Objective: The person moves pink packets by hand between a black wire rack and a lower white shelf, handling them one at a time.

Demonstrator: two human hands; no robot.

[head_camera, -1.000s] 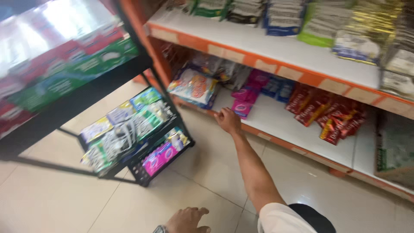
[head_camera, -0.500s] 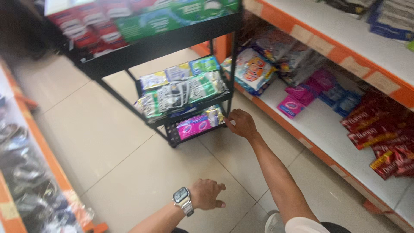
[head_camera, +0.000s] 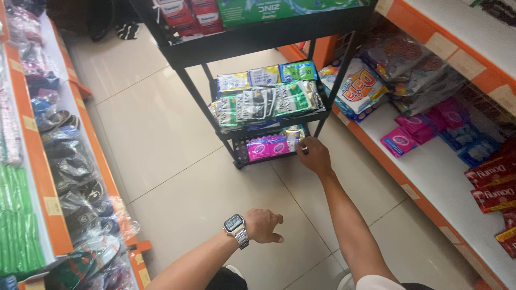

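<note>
Your right hand (head_camera: 314,156) reaches out at arm's length to the bottom tier of the black wire cart (head_camera: 252,40), fingers curled against the tier's front right corner, just beside a small pale sachet (head_camera: 294,135); whether you pinch the sachet or only the rim, the view does not settle, since your knuckles cover the contact. Pink packets (head_camera: 267,146) lie in the same tier, just left of your fingers, partly behind the wire front. The middle tier carries green, grey and blue sachet strips (head_camera: 266,101), stacked and overlapping so single packs are hard to separate. The top tier is cut off by the upper edge; only red boxes (head_camera: 185,12) and a green box (head_camera: 257,9) show in part. Your left hand (head_camera: 263,225) hangs low over the tiled floor (head_camera: 161,139), loosely closed, thumb out, holding nothing visible, with a square metal wristwatch (head_camera: 235,227) on the wrist. On your right runs an orange-edged white shelf (head_camera: 430,177): a large white detergent bag (head_camera: 359,90), magenta packets (head_camera: 400,140), blue packets (head_camera: 473,146), and red packets (head_camera: 492,180) clipped by the frame edge. Darker bags behind the detergent sit in shadow and stay unclear. On your left, another orange-edged shelf (head_camera: 32,161) holds bagged sandals (head_camera: 75,177), glare on the plastic blurring them, and green goods (head_camera: 19,220) cut off at the edge.
</note>
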